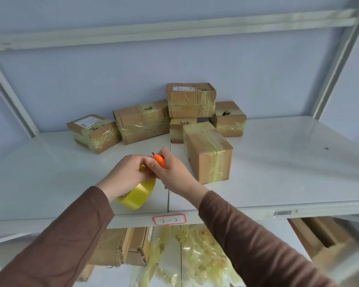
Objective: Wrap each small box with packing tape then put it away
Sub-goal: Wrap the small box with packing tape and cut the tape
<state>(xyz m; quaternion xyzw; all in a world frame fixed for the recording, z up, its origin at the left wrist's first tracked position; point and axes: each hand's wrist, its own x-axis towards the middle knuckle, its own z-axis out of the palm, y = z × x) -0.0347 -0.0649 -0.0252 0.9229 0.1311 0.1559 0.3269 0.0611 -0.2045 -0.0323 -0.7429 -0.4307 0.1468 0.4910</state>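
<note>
My left hand point(126, 174) grips a yellow roll of packing tape point(137, 195) above the front of the white shelf point(278, 162). My right hand point(171, 171) holds a small orange cutter point(159, 160), its blade tip up, right against the left hand's fingers. A tape-wrapped cardboard box point(207, 152) stands on the shelf just right of my hands. Behind it, several more taped boxes sit in a cluster, one point(191, 99) stacked on top, one point(93, 132) at the far left.
The shelf's front edge carries a red-bordered label point(169, 219) and a barcode sticker point(282, 213). On the lower level lie cardboard boxes point(120, 247) and a heap of crumpled yellowish tape scraps point(195, 255). Metal uprights frame both sides.
</note>
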